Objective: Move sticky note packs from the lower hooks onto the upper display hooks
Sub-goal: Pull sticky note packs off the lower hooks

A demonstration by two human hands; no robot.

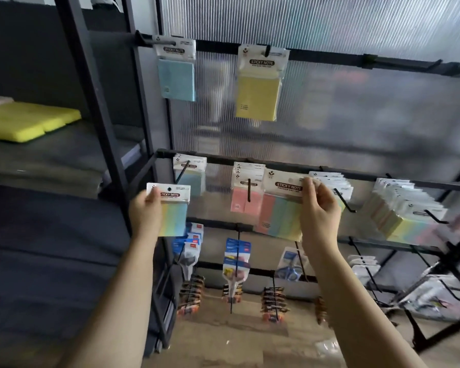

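My left hand (145,211) grips a multicolour sticky note pack (172,211) by its left edge, in front of the lower rail's left end. My right hand (319,208) pinches the top right corner of a second multicolour pack (282,208), held free in front of the lower hooks. On the upper rail hang a blue pack (176,73) and a yellow pack (259,86). An upper hook (436,64) at the right is bare. The lower rail carries blue packs (190,172), pink packs (246,192) and several more packs (398,208) at the right.
Below hang blue carded items (237,251), scissors (290,266) and small packs near the floor. A dark shelf unit (72,75) at the left holds yellow sponges (29,120). Long black hooks (343,200) jut forward from the rails. A ribbed translucent panel (356,115) backs the display.
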